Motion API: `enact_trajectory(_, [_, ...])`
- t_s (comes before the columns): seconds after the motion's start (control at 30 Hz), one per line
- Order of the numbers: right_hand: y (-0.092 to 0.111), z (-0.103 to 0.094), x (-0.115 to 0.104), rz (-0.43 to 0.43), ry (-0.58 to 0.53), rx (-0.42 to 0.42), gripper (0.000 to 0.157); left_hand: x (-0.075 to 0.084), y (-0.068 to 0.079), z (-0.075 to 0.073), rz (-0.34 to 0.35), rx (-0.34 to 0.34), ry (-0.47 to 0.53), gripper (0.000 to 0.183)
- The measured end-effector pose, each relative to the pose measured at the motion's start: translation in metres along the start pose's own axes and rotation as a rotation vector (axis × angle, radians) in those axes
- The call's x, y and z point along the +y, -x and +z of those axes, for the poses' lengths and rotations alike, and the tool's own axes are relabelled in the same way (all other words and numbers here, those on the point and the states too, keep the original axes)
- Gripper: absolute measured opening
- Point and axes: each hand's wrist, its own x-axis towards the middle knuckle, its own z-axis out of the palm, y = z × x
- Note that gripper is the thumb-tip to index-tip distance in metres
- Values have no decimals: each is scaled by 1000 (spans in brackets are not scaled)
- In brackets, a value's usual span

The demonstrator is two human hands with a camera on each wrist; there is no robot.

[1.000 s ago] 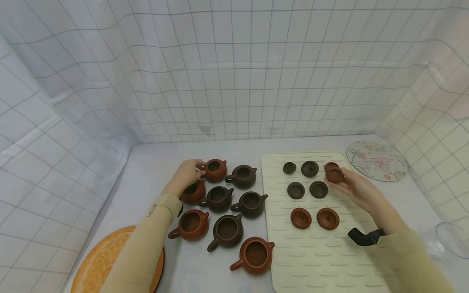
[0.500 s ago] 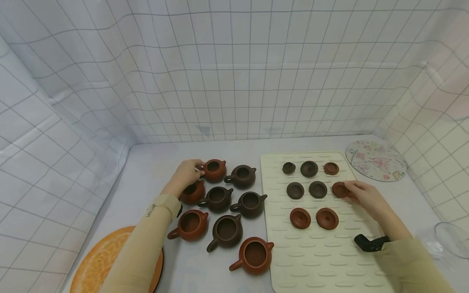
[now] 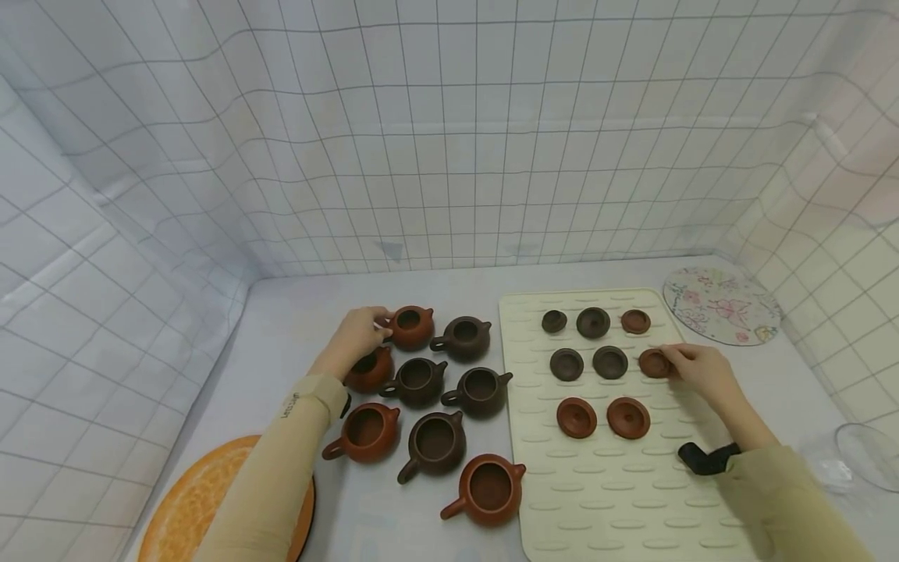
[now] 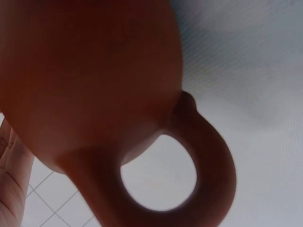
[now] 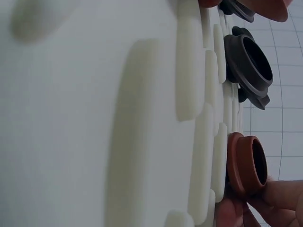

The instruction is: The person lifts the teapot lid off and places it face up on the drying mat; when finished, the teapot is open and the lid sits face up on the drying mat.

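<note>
At the back left, my left hand [image 3: 354,336] pinches the handle of a small reddish-brown clay teapot [image 3: 416,337], which has no lid on. Close to the left wrist camera looms a red-brown teapot [image 4: 94,80] with a ring handle; the left fingers [image 4: 13,175] show at the edge. On the cream ridged mat [image 3: 632,507], my right hand [image 3: 708,378] pinches a reddish-brown lid [image 3: 653,364] by its rim, right of two dark lids [image 3: 610,363]. The right wrist view shows that lid [image 5: 246,165] low over the mat, with fingertips around its edge.
Several lidless brown and red teapots [image 3: 435,445] stand left of the mat. Other lids [image 3: 628,417] lie on it in rows. An orange round board [image 3: 204,492] sits front left, a patterned round mat [image 3: 723,304] back right, and a clear glass [image 3: 867,457] at right.
My right hand has brought the reddish lid down and slightly right, from beside the back red lid to the mat's middle row. The left hand stays on the teapot handle.
</note>
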Motion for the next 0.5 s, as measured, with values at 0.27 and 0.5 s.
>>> enact_trajectory(0.27, [-6,2,-2,37,-1,-18,55,-3,0,-2,7,8,5,38])
enact_trajectory(0.5, [-9,3,-7,25,-63,-46,57,-10,3,-3,13,-13,42,40])
